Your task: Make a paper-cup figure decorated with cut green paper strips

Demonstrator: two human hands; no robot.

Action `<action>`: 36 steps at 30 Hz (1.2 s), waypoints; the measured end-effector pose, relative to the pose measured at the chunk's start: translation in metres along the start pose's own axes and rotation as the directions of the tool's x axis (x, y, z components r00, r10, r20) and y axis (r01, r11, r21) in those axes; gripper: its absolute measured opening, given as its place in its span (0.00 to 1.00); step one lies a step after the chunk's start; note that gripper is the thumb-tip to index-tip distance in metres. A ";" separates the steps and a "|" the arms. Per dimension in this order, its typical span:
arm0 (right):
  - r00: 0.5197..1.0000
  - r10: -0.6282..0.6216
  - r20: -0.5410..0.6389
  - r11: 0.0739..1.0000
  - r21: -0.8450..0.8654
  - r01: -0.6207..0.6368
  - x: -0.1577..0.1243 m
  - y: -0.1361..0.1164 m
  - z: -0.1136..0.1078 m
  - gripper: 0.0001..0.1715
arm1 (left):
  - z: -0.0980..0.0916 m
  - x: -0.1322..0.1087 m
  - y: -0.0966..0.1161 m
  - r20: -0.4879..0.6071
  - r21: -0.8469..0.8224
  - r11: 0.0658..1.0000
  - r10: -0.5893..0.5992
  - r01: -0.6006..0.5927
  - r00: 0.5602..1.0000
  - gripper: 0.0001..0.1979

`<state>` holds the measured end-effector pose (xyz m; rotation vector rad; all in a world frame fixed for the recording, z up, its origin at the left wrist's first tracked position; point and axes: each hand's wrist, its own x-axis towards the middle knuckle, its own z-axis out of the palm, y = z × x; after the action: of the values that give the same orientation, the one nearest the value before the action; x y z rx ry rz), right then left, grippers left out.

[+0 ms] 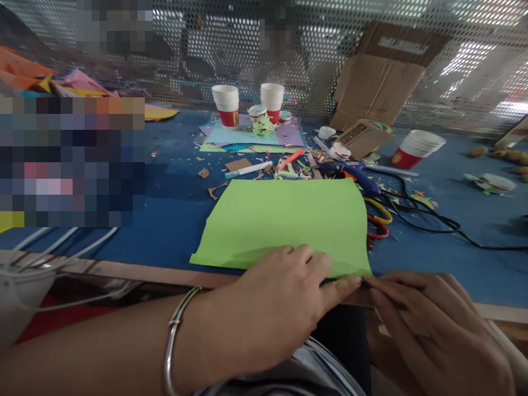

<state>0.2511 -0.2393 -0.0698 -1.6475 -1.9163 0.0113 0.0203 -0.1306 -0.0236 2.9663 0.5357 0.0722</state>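
A light green sheet of paper [284,214] lies at the front edge of the blue table, its near right corner reaching my hands. My left hand [280,297], with a silver bangle at the wrist, rests on the sheet's near edge. Its fingers are bent over the paper and its thumb stretches along the edge to that corner. Thumb and forefinger of my right hand [433,324] pinch the same corner, close to my left thumb tip. The paper's far right side bends slightly upward.
Scissors [377,220] and a blue tool [365,179] with a black cord [449,224] lie right of the sheet. Behind are paper scraps, a marker [249,169], stacked paper cups [226,104], tilted cups [417,148] and a cardboard box [379,77] against perforated metal.
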 end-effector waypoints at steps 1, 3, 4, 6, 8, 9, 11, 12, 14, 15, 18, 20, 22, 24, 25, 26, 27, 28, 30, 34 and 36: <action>1.000 0.005 0.001 1.000 0.000 -0.005 -0.001 0.000 0.000 0.11 | 0.002 -0.002 0.000 -0.013 0.010 1.000 -0.009 0.009 1.000 0.29; 1.000 0.013 -0.002 1.000 -0.007 -0.013 -0.001 0.001 0.001 0.11 | 0.003 -0.008 0.000 -0.016 0.017 0.999 -0.030 0.031 0.999 0.28; 1.000 0.011 -0.004 1.000 -0.012 -0.011 0.000 0.001 0.001 0.10 | 0.003 -0.010 0.000 -0.013 0.019 0.999 -0.041 0.041 0.999 0.28; 1.000 0.008 -0.004 1.000 -0.019 -0.008 0.001 0.000 0.001 0.11 | 0.000 -0.017 -0.002 0.004 0.016 0.998 -0.064 0.064 0.998 0.29; 1.000 0.006 -0.020 1.000 -0.012 -0.006 0.003 -0.001 0.001 0.12 | -0.004 -0.025 -0.004 0.036 0.011 0.995 -0.094 0.094 0.995 0.31; 0.999 0.005 -0.034 1.000 -0.002 -0.005 0.003 -0.001 0.001 0.12 | -0.006 -0.029 -0.005 0.057 0.009 0.994 -0.112 0.112 0.992 0.32; 0.998 0.007 -0.059 1.000 0.010 -0.007 0.004 -0.003 0.002 0.12 | -0.010 -0.040 -0.007 0.080 0.005 0.987 -0.161 0.161 0.984 0.33; 0.998 0.008 -0.065 1.000 0.011 -0.008 0.004 -0.003 0.002 0.12 | -0.011 -0.046 -0.008 0.065 0.000 0.982 -0.188 0.188 0.980 0.34; 0.998 0.021 -0.066 1.000 0.011 -0.020 0.004 -0.004 0.003 0.12 | -0.012 -0.057 -0.011 0.051 -0.021 0.979 -0.201 0.202 0.978 0.35; 0.997 0.031 -0.064 0.999 0.013 -0.030 0.004 -0.004 0.003 0.12 | -0.012 -0.063 -0.014 0.050 -0.037 0.978 -0.203 0.205 0.978 0.35; 0.995 0.062 -0.074 0.998 0.029 -0.061 0.002 -0.005 0.004 0.11 | -0.009 -0.081 -0.023 0.038 -0.093 0.971 -0.218 0.220 0.975 0.37; 0.994 0.068 -0.082 0.997 0.033 -0.066 0.001 -0.004 0.004 0.10 | -0.006 -0.093 -0.028 0.023 -0.115 0.962 -0.246 0.247 0.969 0.38; 0.996 0.062 -0.066 0.998 0.025 -0.061 0.002 -0.003 0.003 0.10 | -0.004 -0.106 -0.033 -0.018 -0.102 0.945 -0.315 0.311 0.949 0.38; 0.998 0.048 -0.043 0.999 0.013 -0.047 0.003 0.000 0.002 0.10 | -0.002 -0.119 -0.036 -0.010 -0.085 0.933 -0.351 0.349 0.936 0.38; 0.999 0.027 -0.032 1.000 0.012 -0.027 0.004 0.002 0.001 0.10 | -0.001 -0.124 -0.037 0.007 -0.075 0.931 -0.358 0.358 0.934 0.38; 1.000 0.003 -0.025 1.000 0.014 -0.003 0.005 0.004 0.000 0.09 | 0.000 -0.129 -0.039 0.009 -0.066 0.924 -0.378 0.378 0.926 0.38; 1.000 -0.018 -0.023 1.000 0.014 0.018 0.007 0.005 -0.001 0.09 | 0.001 -0.134 -0.040 0.004 -0.059 0.916 -0.397 0.396 0.918 0.37; 0.999 -0.037 -0.018 0.999 0.013 0.037 0.008 0.007 -0.002 0.08 | 0.001 -0.137 -0.042 -0.021 -0.059 0.912 -0.408 0.406 0.913 0.36; 0.999 -0.054 0.001 0.998 0.018 0.054 0.011 0.011 -0.005 0.07 | 0.003 -0.140 -0.046 -0.089 -0.087 0.919 -0.392 0.384 0.916 0.33; 0.999 -0.034 -0.015 0.999 0.017 0.034 0.022 0.017 -0.012 0.05 | 0.002 -0.123 -0.049 -0.197 -0.101 0.930 -0.367 0.354 0.909 0.25; 0.999 -0.003 -0.045 0.998 -0.061 0.000 0.032 0.021 -0.016 0.06 | 0.001 -0.105 -0.045 -0.268 -0.079 0.954 -0.300 0.289 0.916 0.22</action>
<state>0.2755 -0.2117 -0.0510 -1.6725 -1.9011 -0.0852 -0.0931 -0.1259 -0.0328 2.8148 0.9981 0.4679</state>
